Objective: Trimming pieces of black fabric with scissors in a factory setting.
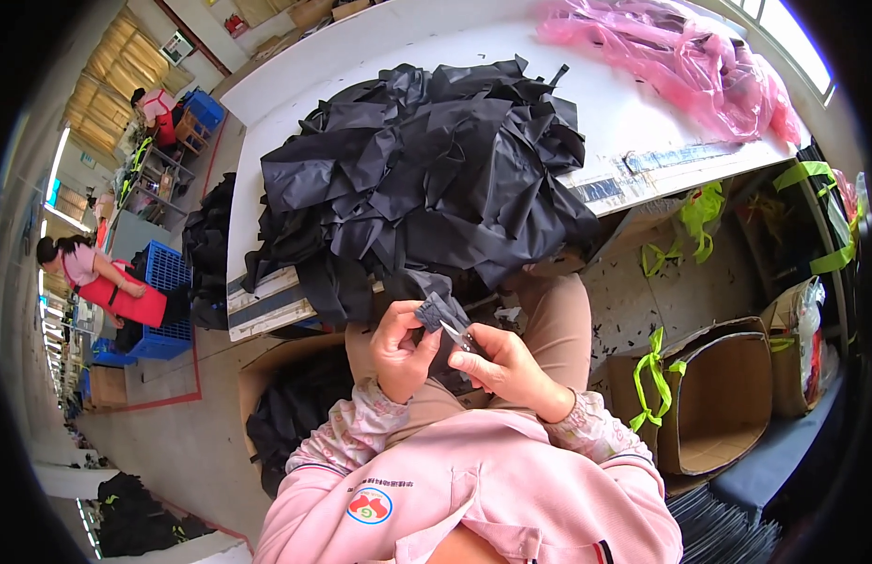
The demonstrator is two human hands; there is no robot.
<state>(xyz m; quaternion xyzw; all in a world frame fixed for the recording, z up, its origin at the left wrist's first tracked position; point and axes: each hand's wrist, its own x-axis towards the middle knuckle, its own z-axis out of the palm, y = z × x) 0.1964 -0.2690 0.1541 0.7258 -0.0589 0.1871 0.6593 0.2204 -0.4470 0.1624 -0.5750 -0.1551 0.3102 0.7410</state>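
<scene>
My left hand [403,355] pinches the end of a black fabric piece [430,288] above my lap. In my right hand [509,365] is a pair of small metal thread snips [454,334], its blades pointing at the held end of the fabric. Whether the blades touch the cloth I cannot tell. Just beyond my hands, a large heap of black fabric pieces [436,179] covers the middle of the white table [251,226] and hangs over its near edge.
Pink plastic sheeting [685,70] lies on the table's far right. Left of my legs stands a cardboard box [257,362] with black fabric inside. An open cardboard box [713,404] sits at right, with neon-yellow strips [653,381] hanging nearby. Co-workers [116,282] and blue crates [163,301] are at left.
</scene>
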